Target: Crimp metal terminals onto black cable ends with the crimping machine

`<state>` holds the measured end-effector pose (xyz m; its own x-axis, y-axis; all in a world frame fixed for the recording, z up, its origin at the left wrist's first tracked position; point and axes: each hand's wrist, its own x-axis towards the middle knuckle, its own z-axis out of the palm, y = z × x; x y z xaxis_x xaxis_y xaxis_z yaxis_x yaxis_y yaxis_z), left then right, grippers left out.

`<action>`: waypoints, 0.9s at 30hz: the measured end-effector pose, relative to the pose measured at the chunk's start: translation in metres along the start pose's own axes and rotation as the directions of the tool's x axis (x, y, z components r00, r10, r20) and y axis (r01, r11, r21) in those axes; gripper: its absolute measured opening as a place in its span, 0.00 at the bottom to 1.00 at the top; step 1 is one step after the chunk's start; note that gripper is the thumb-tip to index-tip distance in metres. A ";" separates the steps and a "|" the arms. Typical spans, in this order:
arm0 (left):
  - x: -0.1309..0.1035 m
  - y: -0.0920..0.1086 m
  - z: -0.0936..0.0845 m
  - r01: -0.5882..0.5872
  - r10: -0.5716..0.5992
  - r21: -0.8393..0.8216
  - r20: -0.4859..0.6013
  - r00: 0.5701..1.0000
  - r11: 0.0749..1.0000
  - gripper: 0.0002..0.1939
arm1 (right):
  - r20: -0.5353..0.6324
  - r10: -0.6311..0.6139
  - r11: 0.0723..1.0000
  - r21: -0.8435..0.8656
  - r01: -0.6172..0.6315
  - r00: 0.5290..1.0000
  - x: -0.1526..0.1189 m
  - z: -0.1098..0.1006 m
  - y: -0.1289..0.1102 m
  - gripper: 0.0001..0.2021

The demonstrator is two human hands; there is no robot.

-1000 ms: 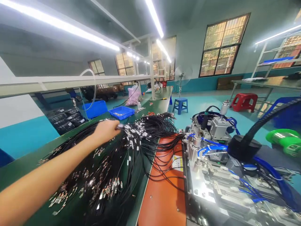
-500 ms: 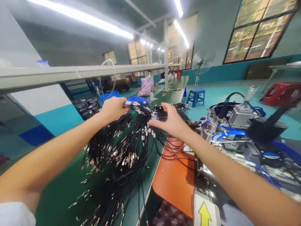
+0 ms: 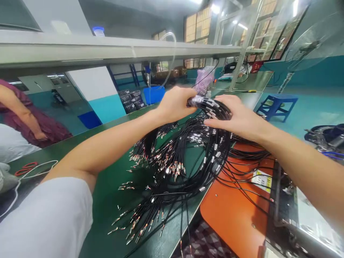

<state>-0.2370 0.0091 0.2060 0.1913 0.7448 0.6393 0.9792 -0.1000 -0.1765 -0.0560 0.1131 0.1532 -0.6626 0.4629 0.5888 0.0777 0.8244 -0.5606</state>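
Note:
My left hand (image 3: 176, 104) is closed round one end of a thick bundle of black cables (image 3: 215, 107), raised above the bench. My right hand (image 3: 238, 114) wraps the same bundle a little farther right, thumb below and fingers over the top. From there the cables curve down in a loop with small white tags along them, and reach the green bench (image 3: 104, 215). Their loose ends carry small metal terminals (image 3: 139, 222). Behind that loop, other black cables (image 3: 174, 154) with metal terminals lie in a heap.
An orange board (image 3: 231, 215) adjoins the bench on the right, with cables trailing across it and a machine beyond. A white shelf (image 3: 120, 50) runs above. At left are red-handled scissors (image 3: 26, 168) and a person in a maroon garment (image 3: 29, 114). A blue stool (image 3: 278, 105) stands behind.
My view has swung left. My right hand, open beside the cables before, is now closed round the bundle. The bundle is lifted into a fuller loop, and the person at left has come into view.

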 end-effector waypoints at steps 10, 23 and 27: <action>-0.007 0.010 0.013 -0.077 0.080 -0.073 0.045 0.996 0.994 0.05 | 0.052 0.223 0.900 0.374 -0.226 0.973 -0.026 0.010 -0.003 0.12; -0.074 0.078 0.015 0.520 -0.043 -0.849 0.518 0.854 0.097 0.36 | -0.204 0.142 0.938 0.340 -0.066 0.969 -0.074 0.029 -0.054 0.06; -0.050 0.087 -0.005 0.312 -0.204 -0.948 0.294 0.934 0.060 0.28 | -0.110 0.114 0.937 0.341 -0.070 0.987 -0.082 0.022 -0.066 0.05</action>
<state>-0.1610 -0.0407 0.1625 -0.0410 0.9100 0.4127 0.1823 -0.3993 0.8985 -0.0228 0.0140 0.1292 -0.5632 0.5866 0.5820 -0.1352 0.6294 -0.7653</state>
